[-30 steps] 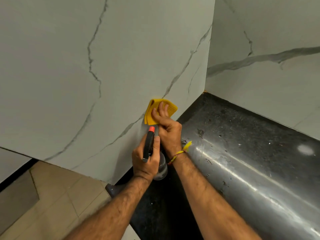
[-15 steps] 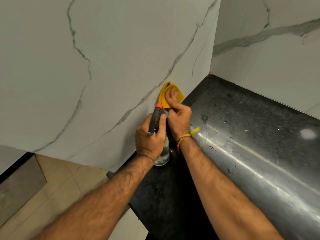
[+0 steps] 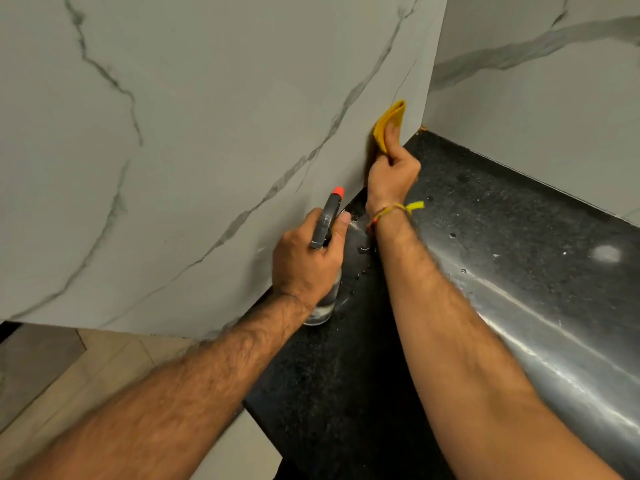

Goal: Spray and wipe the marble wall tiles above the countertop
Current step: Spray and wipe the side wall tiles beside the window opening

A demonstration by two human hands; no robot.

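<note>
R hand [image 3: 393, 174] presses folded yellow cloth [image 3: 387, 124] flat vs marble wall tile [image 3: 214, 133], near the corner, just above black countertop [image 3: 519, 216]. L hand [image 3: 304, 268] wrapped tight round spray bottle [image 3: 327, 220] (orange nozzle up), base on countertop.

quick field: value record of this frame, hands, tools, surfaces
left hand: gripping spray bottle, orange nozzle up, clear base resting on or just above the countertop
right hand: pressing yellow cloth flat to the wall
marble wall tiles: white with grey veins, cloth near the corner, low down
countertop: black, speckled, droplets near the bottle
wrist: yellow thread band on the right
floor: beige tiles, lower left
</note>
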